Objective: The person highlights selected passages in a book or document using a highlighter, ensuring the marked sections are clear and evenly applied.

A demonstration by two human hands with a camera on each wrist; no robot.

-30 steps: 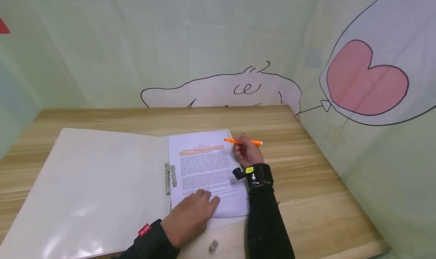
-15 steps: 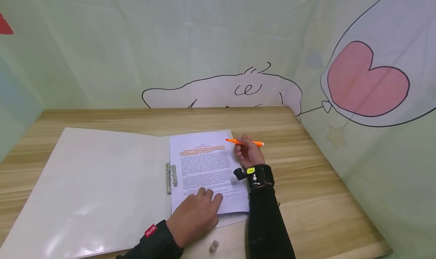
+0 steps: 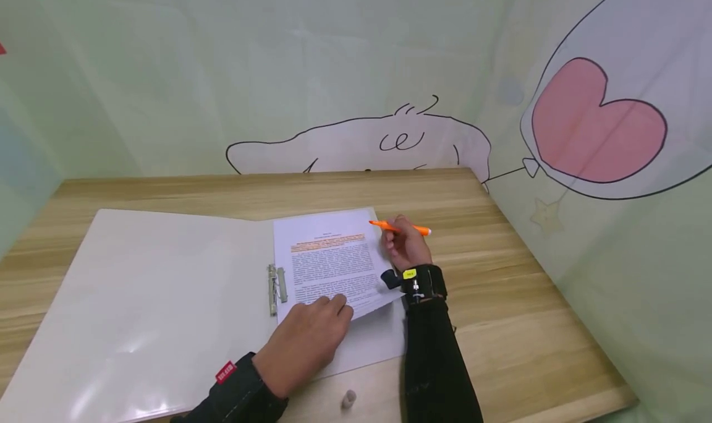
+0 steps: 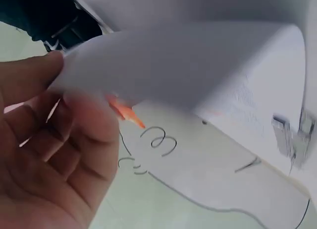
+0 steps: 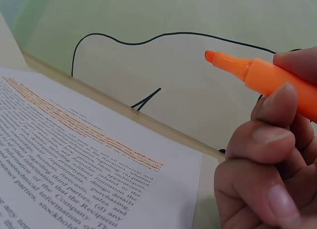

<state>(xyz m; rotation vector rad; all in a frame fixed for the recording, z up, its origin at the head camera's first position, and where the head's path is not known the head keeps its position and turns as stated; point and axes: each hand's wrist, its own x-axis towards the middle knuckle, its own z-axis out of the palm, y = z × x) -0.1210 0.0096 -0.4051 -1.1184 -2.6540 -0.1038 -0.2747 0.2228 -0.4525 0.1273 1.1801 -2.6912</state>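
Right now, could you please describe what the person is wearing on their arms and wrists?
Both arms are in black long sleeves. The left sleeve has a small red tag with white lettering near the cuff. The right wrist carries a black band with a small yellow label and a black, lens-like piece on its side. Both hands are bare.

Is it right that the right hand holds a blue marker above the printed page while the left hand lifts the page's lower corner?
Not quite: the marker is orange, as the right wrist view shows. The right hand holds it; the left hand lifts the page corner.
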